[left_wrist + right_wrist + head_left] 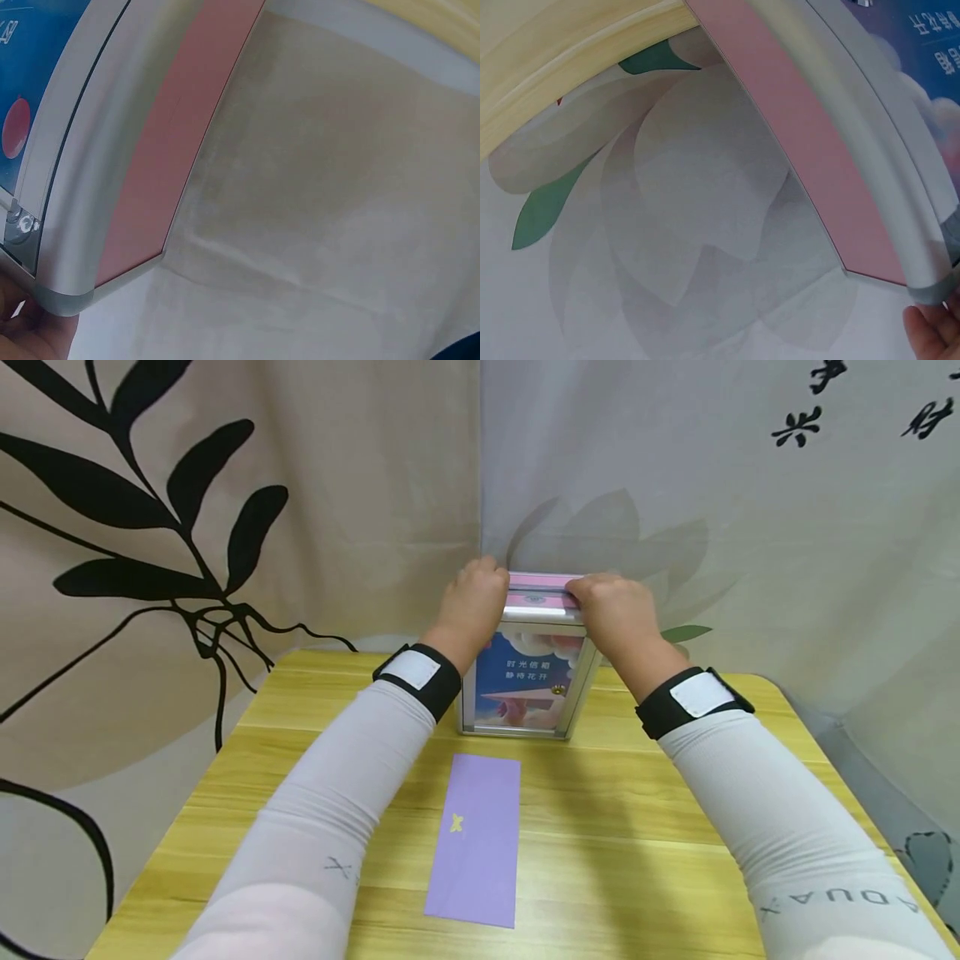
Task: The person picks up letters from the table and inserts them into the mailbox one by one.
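Observation:
A letter box [525, 681] with a silver frame, pink top and blue picture front with white characters stands upright at the far side of the table. My left hand [474, 600] grips its top left corner, and my right hand [617, 614] holds the top right corner. In the left wrist view, fingers [37, 334] curl against the corner beneath the silver edge. Fingertips [926, 334] meet the opposite corner in the right wrist view. Flat on the wood before the box lies a purple envelope [480, 843] with a small gold butterfly.
The wooden table [645, 835] reaches back to a hanging cloth [375, 485] printed with dark leaves, which surrounds it behind and at the sides. A small brass-coloured lock [557, 690] sits on the box's front at the right.

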Demonstrator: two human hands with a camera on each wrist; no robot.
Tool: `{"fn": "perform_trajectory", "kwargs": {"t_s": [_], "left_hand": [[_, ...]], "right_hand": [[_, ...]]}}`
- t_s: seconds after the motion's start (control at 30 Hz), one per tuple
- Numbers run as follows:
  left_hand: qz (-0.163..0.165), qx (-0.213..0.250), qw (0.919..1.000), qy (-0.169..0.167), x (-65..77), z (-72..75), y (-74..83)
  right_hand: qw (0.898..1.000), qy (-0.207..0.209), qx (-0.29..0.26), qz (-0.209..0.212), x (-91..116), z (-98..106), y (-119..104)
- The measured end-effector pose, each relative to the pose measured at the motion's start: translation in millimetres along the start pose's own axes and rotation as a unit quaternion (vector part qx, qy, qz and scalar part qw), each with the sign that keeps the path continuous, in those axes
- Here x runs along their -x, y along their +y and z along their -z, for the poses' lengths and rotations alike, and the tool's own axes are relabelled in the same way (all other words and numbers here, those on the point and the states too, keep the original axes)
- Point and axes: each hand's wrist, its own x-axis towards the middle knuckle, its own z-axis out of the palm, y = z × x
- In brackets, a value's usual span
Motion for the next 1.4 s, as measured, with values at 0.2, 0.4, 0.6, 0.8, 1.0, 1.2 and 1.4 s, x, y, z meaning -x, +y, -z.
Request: {"fn": "perform_trajectory", "kwargs": {"t_s": [0.2, 0.4, 0.6, 0.8, 1.0, 1.2, 1.4], "left_hand": [[-0.002, 0.011, 0.9999, -0.006, 3.3, 1.8, -0.5], [-0.013, 0.046, 0.9981, 0.039, 17.0, 1.5, -4.7], [-0.007, 0.13, 0.9779, 0.163, 51.8, -7.9, -15.4], [0.028, 0.185, 0.9631, 0.193, 97.0, -14.0, -17.3], [0.199, 0.227, 0.9511, -0.065, 130.8, -40.1, -16.4], [0.268, 0.202, 0.9199, -0.203, 151.3, -90.4, -14.0], [0.28, 0.183, 0.9215, -0.198, 169.0, -121.0, -4.7]], "right_hand": [[1.0, -0.007, 0.003, -0.007, 1.1, 2.7, -1.0], [1.0, -0.015, -0.01, -0.014, 7.6, 6.4, -2.0], [0.997, 0.045, -0.059, 0.006, 31.0, 7.7, -5.6], [0.983, 0.159, -0.077, 0.05, 66.9, 4.6, -9.3], [0.975, 0.194, -0.087, 0.057, 101.0, -0.3, -21.8], [0.989, 0.102, -0.11, 0.015, 134.4, -4.0, -35.5], [0.992, -0.04, -0.117, -0.033, 157.3, -11.2, -46.1]]}}
